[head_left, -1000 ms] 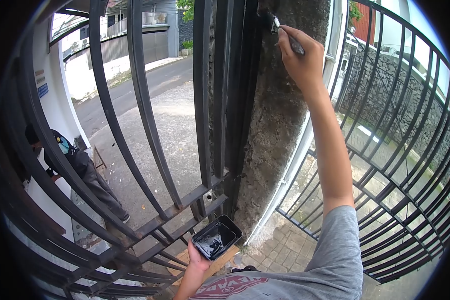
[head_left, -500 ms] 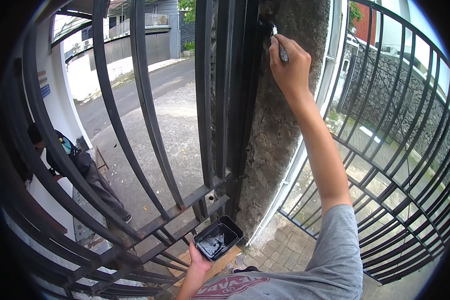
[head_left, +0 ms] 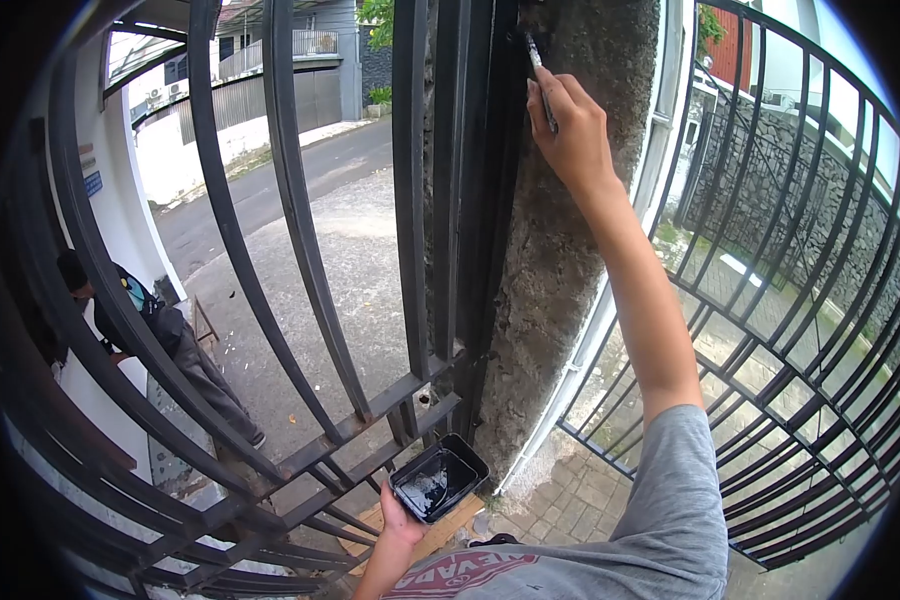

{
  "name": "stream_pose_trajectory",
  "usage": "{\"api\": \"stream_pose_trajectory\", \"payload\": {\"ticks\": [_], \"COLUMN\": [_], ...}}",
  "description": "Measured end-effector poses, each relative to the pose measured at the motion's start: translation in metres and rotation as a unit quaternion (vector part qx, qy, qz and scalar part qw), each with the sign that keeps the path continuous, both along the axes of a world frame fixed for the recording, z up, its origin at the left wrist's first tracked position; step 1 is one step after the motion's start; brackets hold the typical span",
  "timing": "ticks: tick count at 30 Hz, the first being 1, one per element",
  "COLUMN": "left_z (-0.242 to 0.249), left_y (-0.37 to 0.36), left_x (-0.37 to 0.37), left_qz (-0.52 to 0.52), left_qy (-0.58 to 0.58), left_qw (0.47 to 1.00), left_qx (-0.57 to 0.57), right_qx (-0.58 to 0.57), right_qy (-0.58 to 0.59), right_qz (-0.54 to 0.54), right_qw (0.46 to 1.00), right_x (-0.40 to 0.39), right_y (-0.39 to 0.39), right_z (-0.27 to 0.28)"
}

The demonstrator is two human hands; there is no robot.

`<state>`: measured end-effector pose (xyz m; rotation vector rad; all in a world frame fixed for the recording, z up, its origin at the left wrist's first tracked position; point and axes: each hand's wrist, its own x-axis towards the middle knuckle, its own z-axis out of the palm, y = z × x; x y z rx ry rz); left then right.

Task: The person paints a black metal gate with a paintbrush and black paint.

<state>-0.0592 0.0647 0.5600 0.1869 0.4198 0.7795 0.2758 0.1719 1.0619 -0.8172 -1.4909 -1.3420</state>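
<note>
My right hand (head_left: 574, 130) is raised high, its fingers closed around a slim paintbrush (head_left: 535, 52). The brush tip points up and left at the dark edge where the black metal post (head_left: 490, 170) meets the rough concrete pillar (head_left: 560, 240); whether it touches is hard to tell. Low down, my left hand (head_left: 400, 518) grips a black rectangular plastic tray (head_left: 467, 462) by its left side. Dark, shiny paint (head_left: 425, 487) is smeared over the tray's bottom.
Black gate bars (head_left: 295, 180) stand at the left, joined by crossbars (head_left: 410, 385). Another barred gate (head_left: 770, 340) curves along the right, beside a white pipe (head_left: 580, 360). Beyond the left bars a person (head_left: 175, 340) bends near a white panel. A wooden board (head_left: 440, 530) lies below the tray.
My right hand has shifted slightly down and left, and the brush now tilts more to the left. The left hand and tray have barely moved.
</note>
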Motion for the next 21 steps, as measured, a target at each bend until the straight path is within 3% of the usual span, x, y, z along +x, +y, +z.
{"api": "stream_pose_trajectory", "payload": {"ticks": [4, 8, 12, 16, 18, 21], "left_z": [0.016, -0.007, -0.007, 0.009, -0.006, -0.001], "left_y": [0.0, 0.002, -0.001, -0.006, -0.002, -0.002], "left_x": [0.002, 0.003, 0.002, -0.005, -0.007, -0.01], "left_qz": [-0.011, -0.023, -0.015, -0.019, -0.005, -0.001], "left_qy": [0.004, -0.014, -0.005, -0.005, -0.006, -0.013], "left_qw": [1.0, 1.0, 1.0, 1.0, 1.0, 1.0], "left_qx": [-0.012, 0.001, 0.0, 0.013, 0.015, -0.004], "right_qx": [-0.041, 0.014, -0.083, -0.008, 0.066, 0.027], "right_qy": [-0.041, 0.009, -0.022, 0.027, 0.042, 0.166], "right_qz": [0.023, 0.007, -0.049, 0.046, 0.066, 0.137], "right_qw": [0.998, 1.0, 0.995, 0.999, 0.995, 0.976], "right_x": [-0.009, -0.001, -0.017, -0.033, -0.034, -0.025], "right_y": [-0.012, -0.005, -0.021, -0.049, -0.057, -0.058], "right_z": [-0.01, -0.001, -0.015, 0.006, 0.032, 0.07]}}
